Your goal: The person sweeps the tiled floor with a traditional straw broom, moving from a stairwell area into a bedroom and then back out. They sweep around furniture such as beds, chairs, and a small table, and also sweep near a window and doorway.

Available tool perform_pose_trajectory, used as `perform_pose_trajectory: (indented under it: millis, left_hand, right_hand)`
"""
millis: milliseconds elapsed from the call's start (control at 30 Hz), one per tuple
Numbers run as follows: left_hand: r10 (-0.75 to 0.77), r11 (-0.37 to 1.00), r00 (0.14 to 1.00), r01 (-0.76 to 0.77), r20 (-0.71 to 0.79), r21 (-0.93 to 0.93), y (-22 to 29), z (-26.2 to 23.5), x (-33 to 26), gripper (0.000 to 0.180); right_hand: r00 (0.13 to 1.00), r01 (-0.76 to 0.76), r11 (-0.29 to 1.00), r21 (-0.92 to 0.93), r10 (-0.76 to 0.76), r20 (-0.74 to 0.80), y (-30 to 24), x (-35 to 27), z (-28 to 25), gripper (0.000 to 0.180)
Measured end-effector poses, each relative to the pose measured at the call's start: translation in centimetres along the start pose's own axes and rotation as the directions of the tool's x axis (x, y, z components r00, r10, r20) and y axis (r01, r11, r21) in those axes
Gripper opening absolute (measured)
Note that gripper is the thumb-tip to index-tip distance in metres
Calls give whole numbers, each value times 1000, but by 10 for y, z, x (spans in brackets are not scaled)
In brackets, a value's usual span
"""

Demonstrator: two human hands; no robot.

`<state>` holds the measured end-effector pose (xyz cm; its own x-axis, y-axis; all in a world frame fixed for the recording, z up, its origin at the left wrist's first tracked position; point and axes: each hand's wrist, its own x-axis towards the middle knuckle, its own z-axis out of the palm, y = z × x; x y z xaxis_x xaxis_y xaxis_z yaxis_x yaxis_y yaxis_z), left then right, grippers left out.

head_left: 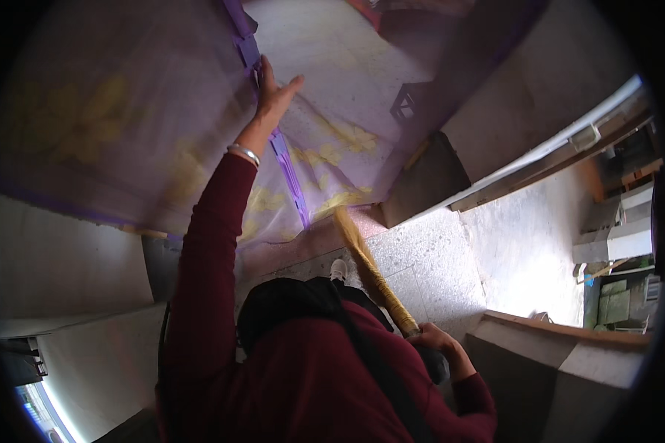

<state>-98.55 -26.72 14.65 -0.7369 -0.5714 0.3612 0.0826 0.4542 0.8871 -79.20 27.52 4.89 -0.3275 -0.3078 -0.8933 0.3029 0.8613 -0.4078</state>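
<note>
A sheer purple curtain [111, 111] with yellow flowers hangs in front of me, and a purple trim strip [292, 177] runs down it. My left hand [273, 96] is raised against that strip, thumb and a finger stretched apart. Its other fingers are partly hidden, and a silver bangle circles the wrist. Low at my right side, my right hand [434, 340] is closed around the handle of a straw broom [380, 280]. The broom slants away from me, its bristle end near the curtain's lower hem.
Pale speckled floor [436, 258] lies beyond the broom. A doorway [524, 229] on the right opens onto bright ground. Dark-based walls [428, 177] flank it, and another low wall [524, 376] stands near my right arm. One white shoe [338, 270] shows beneath me.
</note>
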Motion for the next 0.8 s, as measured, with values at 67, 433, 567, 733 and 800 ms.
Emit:
perform_pose_trajectory:
  millis: [67, 433, 567, 733, 800]
  left_hand:
    - [-49, 998, 999, 47, -25, -51, -11, 6, 34, 100]
    - [280, 957, 952, -287, 126, 44, 10, 128, 224, 86]
    - [379, 917, 829, -278, 411, -285, 26, 192, 271, 91]
    - [601, 798, 679, -482, 421, -361, 42, 234, 279, 92]
    - [654, 749, 563, -386, 506, -538, 59, 242, 272, 93]
  right_hand:
    - [1000, -4, 992, -127, 8, 28, -22, 13, -23, 44]
    - [979, 139, 896, -422, -59, 198, -168, 65, -131, 58]
    - [981, 147, 925, -351, -90, 173, -233, 91, -152, 54]
    - [993, 98, 994, 53, -101, 67, -342, 127, -165, 42]
    - [995, 83, 935, 345, -97, 22, -380, 124, -154, 33]
